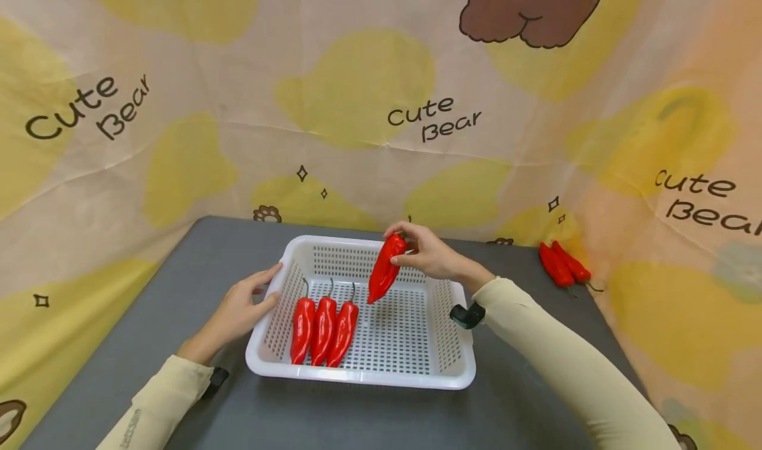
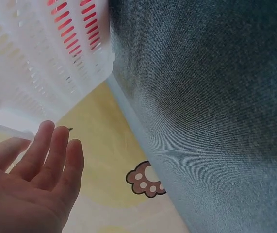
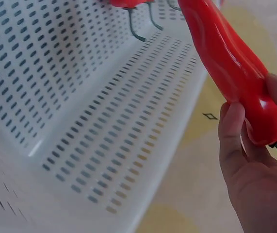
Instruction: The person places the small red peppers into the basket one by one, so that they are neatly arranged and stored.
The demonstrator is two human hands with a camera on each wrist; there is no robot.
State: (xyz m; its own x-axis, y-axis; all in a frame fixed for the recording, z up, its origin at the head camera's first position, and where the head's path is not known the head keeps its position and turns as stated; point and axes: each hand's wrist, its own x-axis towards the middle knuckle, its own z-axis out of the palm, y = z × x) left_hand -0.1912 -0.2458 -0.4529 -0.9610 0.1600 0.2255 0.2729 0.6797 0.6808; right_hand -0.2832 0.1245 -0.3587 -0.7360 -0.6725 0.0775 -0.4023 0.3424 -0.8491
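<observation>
A white perforated plastic basket point(image 1: 360, 376) stands on the dark grey table. Three red peppers point(image 1: 323, 331) with green stems lie side by side in its left part, stems toward the back. Over the back middle of the basket, my right hand point(image 1: 425, 255) holds another red pepper point(image 1: 383, 271) near its stem end, tip slanting down to the left. The right wrist view shows thumb and fingers around that pepper point(image 3: 230, 63). At the basket's left rim rests my left hand point(image 1: 241, 308), fingers extended; in the left wrist view its fingertips point(image 2: 46, 127) are right at the rim.
Two more red peppers point(image 1: 562, 263) lie together at the table's point(image 1: 524, 370) back right corner. A patterned cloth point(image 1: 357, 92) with bear prints hangs behind and along the sides of the table.
</observation>
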